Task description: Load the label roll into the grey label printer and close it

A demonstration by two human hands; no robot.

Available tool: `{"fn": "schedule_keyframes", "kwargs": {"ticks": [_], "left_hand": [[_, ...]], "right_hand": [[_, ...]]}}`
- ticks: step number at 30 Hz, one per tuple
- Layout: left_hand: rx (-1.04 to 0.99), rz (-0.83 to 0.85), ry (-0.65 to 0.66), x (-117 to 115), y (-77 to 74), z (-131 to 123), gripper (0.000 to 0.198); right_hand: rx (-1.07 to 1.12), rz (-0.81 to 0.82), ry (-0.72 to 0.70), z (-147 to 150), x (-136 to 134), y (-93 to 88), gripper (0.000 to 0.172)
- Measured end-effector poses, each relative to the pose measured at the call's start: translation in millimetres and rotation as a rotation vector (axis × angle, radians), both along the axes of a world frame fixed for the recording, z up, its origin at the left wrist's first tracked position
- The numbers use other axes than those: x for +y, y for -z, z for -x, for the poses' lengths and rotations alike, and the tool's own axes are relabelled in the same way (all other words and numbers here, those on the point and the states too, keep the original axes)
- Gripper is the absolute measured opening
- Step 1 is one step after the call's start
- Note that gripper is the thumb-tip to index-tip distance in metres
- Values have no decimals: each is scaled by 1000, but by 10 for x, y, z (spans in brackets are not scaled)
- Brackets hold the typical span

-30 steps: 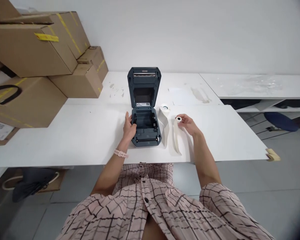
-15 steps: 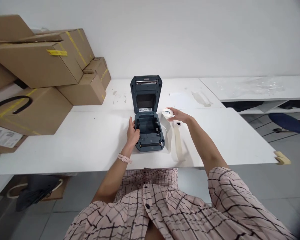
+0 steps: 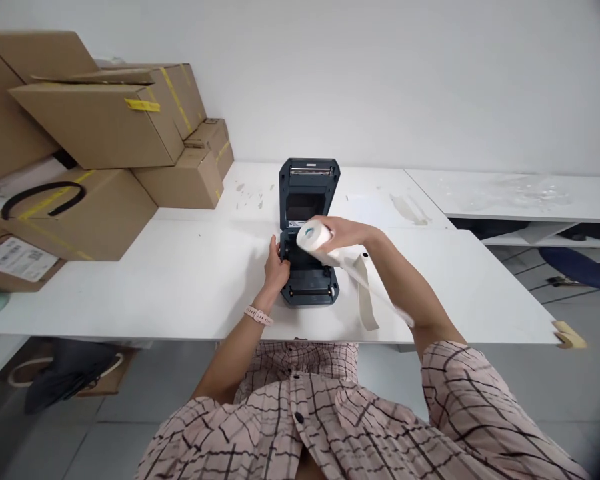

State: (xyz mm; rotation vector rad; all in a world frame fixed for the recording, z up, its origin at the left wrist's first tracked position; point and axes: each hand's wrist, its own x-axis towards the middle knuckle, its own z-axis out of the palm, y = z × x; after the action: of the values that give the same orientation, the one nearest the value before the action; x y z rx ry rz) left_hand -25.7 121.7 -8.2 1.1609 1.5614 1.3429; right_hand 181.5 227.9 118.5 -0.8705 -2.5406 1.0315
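Observation:
A dark blue label printer (image 3: 307,200) stands on the white table (image 3: 180,280) with its lid raised. My left hand (image 3: 276,265) grips the printer's left side, fingers curled on its edge. My right hand (image 3: 341,233) holds a white paper roll (image 3: 314,237) in the air just above the open bay; a loose strip trails from it toward my right arm. A second, smaller roll core (image 3: 365,256) lies on the table to the right of the printer with its own pale strip (image 3: 366,300) running toward the front edge.
Several cardboard boxes (image 3: 95,127) are piled at the left and back left of the table. A second white table (image 3: 520,190) adjoins at the back right. A tan tape piece (image 3: 570,333) sticks out at the table's right corner. Bags (image 3: 60,377) sit on the floor beneath.
My right hand let go of the small roll core, took the larger white roll from beside the printer and lifted it over the open bay. My left hand stayed on the printer.

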Motion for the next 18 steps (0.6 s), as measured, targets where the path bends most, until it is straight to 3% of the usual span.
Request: {"fn": "schedule_keyframes", "kwargs": {"ticks": [3,8,11,14,18], "left_hand": [[10,60,-17,21,2,-12,102],[4,51,-39,10,-5,-31,100],[4,49,-40,10,7,-34,98],[-26,39,-31,22,30,-35,100],[-99,1,-15,17,33,-45,98]], "right_hand": [[-454,-165,-111,431,-109,-93,62],[-692,-238,-142,793,-92,76,67],[-718,-214,-150,804,-53,199,71],[-606,-228,-103,649,-144,258,75],[-300,-368,3,268,-653,325,59]]}}
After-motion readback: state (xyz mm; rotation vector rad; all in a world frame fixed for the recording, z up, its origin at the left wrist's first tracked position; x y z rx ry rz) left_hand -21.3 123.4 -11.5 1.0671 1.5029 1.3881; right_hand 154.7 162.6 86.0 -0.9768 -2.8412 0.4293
